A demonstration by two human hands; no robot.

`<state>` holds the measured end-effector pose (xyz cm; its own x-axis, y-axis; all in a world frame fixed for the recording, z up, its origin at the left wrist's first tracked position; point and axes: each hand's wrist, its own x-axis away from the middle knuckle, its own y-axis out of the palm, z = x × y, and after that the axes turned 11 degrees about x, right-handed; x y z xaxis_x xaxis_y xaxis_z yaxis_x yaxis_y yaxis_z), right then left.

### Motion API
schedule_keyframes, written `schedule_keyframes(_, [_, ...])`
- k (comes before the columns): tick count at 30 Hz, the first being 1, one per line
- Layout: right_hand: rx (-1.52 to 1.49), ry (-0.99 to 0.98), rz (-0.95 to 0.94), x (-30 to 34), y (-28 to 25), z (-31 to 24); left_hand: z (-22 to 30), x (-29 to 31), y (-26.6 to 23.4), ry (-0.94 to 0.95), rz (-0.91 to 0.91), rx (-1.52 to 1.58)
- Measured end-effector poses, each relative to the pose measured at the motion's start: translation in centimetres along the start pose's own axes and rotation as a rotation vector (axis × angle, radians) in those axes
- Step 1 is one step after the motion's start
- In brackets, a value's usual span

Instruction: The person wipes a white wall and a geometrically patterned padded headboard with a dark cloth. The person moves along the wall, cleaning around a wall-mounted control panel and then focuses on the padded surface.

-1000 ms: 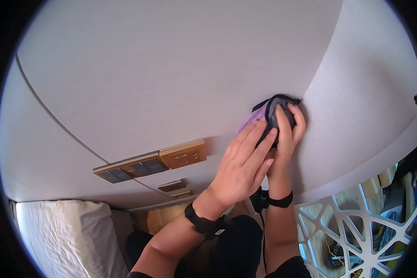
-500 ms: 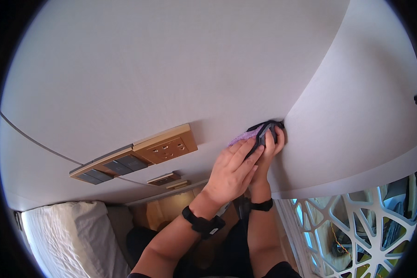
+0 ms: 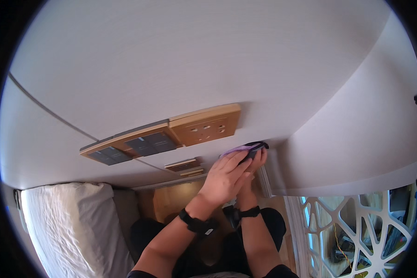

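right hand (image 3: 260,160) kinda curled on purple-and-black cloth (image 3: 251,147), left hand (image 3: 223,178) laid along it, socket plate (image 3: 206,127) edge close above, wide wall (image 3: 194,60) beyond, left palm hidden, can't tell its grip

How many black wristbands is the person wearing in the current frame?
2: one black wristband around the wrist of the left hand, and a second black wristband around the wrist of the right hand.

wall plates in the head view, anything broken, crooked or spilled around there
Nothing stands out: the switch plate and socket plate look whole, their slant perhaps just camera angle, and no spill shows near the purple-and-black cloth.
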<state>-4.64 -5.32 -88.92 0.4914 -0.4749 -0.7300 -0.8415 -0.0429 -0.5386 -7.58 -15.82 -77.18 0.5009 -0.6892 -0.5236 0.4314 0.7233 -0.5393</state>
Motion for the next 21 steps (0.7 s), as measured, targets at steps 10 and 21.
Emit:
schedule_keyframes(10, [-0.358,0.147,-0.222,0.2,-3.7,-10.2,2.5,5.8,-7.7,-0.093,0.099,-0.047])
schedule_keyframes(21, [-0.188,-0.418,-0.424,-2.7,-5.8,-18.1,0.9,13.3,-11.0,-0.368,0.523,-0.122])
